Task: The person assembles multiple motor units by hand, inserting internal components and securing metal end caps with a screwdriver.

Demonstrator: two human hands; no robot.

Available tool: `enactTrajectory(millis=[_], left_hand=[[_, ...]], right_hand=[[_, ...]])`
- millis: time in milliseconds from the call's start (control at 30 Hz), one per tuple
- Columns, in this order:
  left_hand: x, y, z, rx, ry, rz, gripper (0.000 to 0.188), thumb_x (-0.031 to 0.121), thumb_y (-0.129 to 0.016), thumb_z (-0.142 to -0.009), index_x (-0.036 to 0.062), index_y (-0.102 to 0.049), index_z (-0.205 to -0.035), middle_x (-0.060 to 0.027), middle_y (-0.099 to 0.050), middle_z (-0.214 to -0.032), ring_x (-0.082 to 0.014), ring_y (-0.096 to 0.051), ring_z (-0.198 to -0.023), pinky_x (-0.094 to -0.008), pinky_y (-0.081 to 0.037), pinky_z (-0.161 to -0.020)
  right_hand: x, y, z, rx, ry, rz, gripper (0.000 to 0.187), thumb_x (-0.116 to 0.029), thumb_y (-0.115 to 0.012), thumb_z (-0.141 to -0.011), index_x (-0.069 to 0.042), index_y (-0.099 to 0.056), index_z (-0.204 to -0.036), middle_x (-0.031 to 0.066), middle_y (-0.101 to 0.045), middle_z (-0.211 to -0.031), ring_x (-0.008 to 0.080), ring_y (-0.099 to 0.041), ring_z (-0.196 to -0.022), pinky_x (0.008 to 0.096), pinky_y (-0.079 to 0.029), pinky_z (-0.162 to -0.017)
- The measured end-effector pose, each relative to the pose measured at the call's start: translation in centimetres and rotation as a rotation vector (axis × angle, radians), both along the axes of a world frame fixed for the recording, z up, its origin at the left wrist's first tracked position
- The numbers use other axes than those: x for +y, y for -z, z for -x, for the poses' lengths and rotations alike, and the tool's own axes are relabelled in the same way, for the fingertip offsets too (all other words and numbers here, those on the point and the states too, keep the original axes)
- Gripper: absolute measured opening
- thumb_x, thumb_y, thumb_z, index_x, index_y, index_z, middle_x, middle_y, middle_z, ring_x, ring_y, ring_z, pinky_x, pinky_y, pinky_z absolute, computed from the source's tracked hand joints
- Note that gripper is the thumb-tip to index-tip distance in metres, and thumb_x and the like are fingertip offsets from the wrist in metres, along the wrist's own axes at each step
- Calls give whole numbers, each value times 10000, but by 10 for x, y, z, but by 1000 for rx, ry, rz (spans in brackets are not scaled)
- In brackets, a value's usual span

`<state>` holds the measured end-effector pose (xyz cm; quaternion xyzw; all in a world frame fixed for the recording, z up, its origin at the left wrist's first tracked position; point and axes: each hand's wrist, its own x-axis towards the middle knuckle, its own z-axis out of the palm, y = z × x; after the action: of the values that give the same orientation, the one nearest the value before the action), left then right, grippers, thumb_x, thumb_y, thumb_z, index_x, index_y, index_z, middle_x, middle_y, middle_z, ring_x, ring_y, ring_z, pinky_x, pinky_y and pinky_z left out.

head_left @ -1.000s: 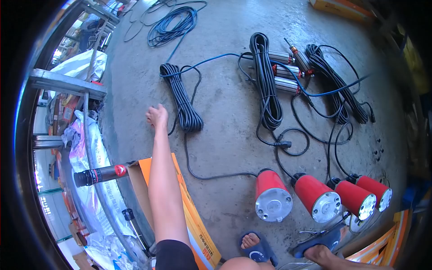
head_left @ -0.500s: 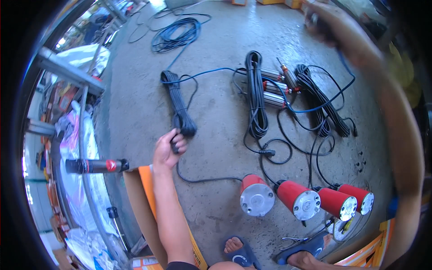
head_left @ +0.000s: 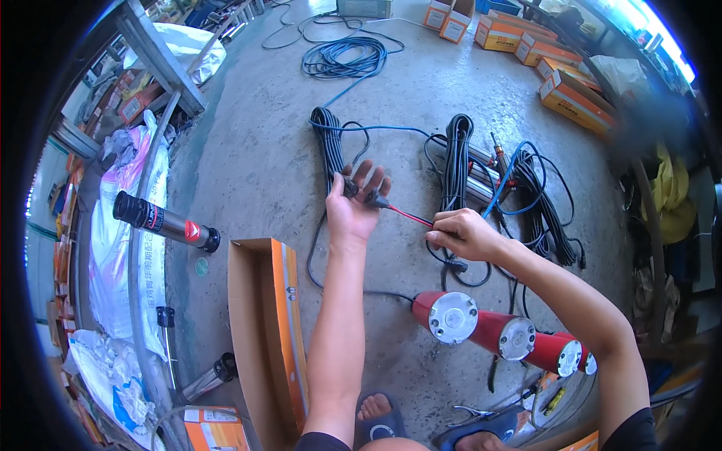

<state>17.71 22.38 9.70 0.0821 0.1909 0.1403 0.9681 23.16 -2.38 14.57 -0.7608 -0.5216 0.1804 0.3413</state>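
My left hand [head_left: 355,207] is palm up with fingers half curled around a dark cable plug [head_left: 344,186]. A second small black connector [head_left: 376,199] sits at its fingertips, with a thin red-and-black wire [head_left: 410,216] running from it. The other end of this wire is pinched by my right hand [head_left: 468,234]. Behind my left hand lies a bundled black cable [head_left: 328,143]; a lead curves from it to the nearest red cylindrical motor [head_left: 450,317]. More red motors [head_left: 516,338] with silver end caps stand in a row to the right.
Coiled black cables [head_left: 455,161] and steel cylinders [head_left: 481,177] lie right of centre. A blue cable [head_left: 342,56] is coiled farther off. An open cardboard box [head_left: 259,323] stands by my left forearm, and orange boxes [head_left: 575,101] line the far right. Pliers [head_left: 472,411] lie near my feet.
My right hand has come down from the upper right to the middle and now grips the red-and-black wire. My left hand has turned palm up and moved away from the cable bundle's end.
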Motion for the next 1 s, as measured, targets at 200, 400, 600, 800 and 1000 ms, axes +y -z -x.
enactTrajectory(millis=[200, 400, 600, 800, 1000], left_hand=[[-3, 27, 4, -244, 92, 41, 316, 423, -381, -1153, 185, -541, -1286, -125, -675, -1065, -269, -592, -818, -434, -500, -760], [-19, 41, -1, -233, 46, -42, 320, 437, -382, -1154, 225, -529, -1343, -92, -626, -1003, -179, -517, -720, -343, -423, -644], [-32, 35, -12, -33, -43, -196, 352, 446, -370, -1159, 226, -479, -1411, -116, -645, -1049, -192, -532, -734, -360, -438, -645], [-19, 37, -1, -140, -17, -147, 339, 389, -369, -1155, 241, -421, -1455, -198, -663, -1292, -323, -661, -1075, -504, -575, -923], [-38, 26, 5, -172, 96, -210, 342, 396, -368, -1154, 198, -436, -1424, -216, -630, -1400, -356, -667, -1133, -538, -554, -997]], right_hand=[[1, 6, 2, 62, 53, 167, 341, -330, -698, -1001, -15, -631, -1113, 162, -716, -790, 367, -716, -782, 468, -537, -687], [17, 16, -5, 232, 114, 345, 483, -407, -569, -1075, 22, -598, -1293, 227, -753, -991, 400, -731, -919, 469, -559, -820], [53, 51, -11, 361, 247, 75, 535, -439, -636, -1044, 20, -648, -1319, 210, -770, -1117, 343, -749, -1047, 438, -569, -917], [65, 30, 1, 68, 317, 126, 352, -367, -700, -986, -41, -743, -1110, 211, -733, -858, 405, -719, -836, 478, -552, -780], [60, 20, -6, 402, 305, 230, 436, -412, -607, -1043, -14, -781, -1009, 202, -739, -827, 400, -713, -795, 486, -540, -771]])
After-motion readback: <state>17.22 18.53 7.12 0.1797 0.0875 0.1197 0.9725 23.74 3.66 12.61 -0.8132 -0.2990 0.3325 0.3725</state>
